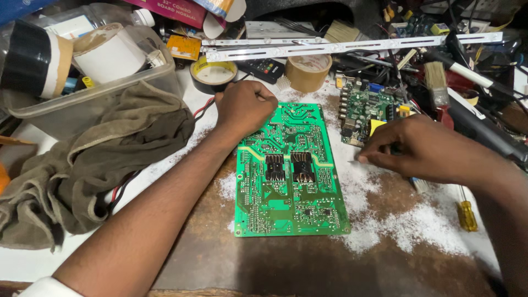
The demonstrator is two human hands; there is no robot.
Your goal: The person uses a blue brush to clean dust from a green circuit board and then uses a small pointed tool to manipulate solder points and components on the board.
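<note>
Green circuit board (pixel 290 176): lies flat, solder side up, at the centre of the brown worktop (pixel 264 264), with white powder (pixel 407 225) scattered along its right edge and beyond.

Left hand (pixel 243 107): rests on the board's top left corner, fingers curled together into a loose fist; whether they grip anything cannot be told.

Right hand (pixel 421 148): just right of the board, fingertips pinched together over the powder; the item between them is too small to identify.

Smaller green board (pixel 366 110): above the right hand, fitted with components and a yellow tag.

Yellow-handled screwdriver (pixel 466 214): on the powder, near the right wrist.

Tape rolls: black roll with yellow label (pixel 213 74) and brown roll (pixel 308 71), both just beyond the large board.

White metal strips (pixel 352 45): two, laid crosswise at the back.

Brushes (pixel 435 82): among cables, right rear.

Olive cloth (pixel 93 165): crumpled, left of the left forearm.

Clear plastic tub (pixel 82 104): behind the cloth, holding a wide black roll and a white roll.

Packages: red-pink carton (pixel 176 10) at top edge; small orange rectangular pack (pixel 184 47) beneath it.
</note>
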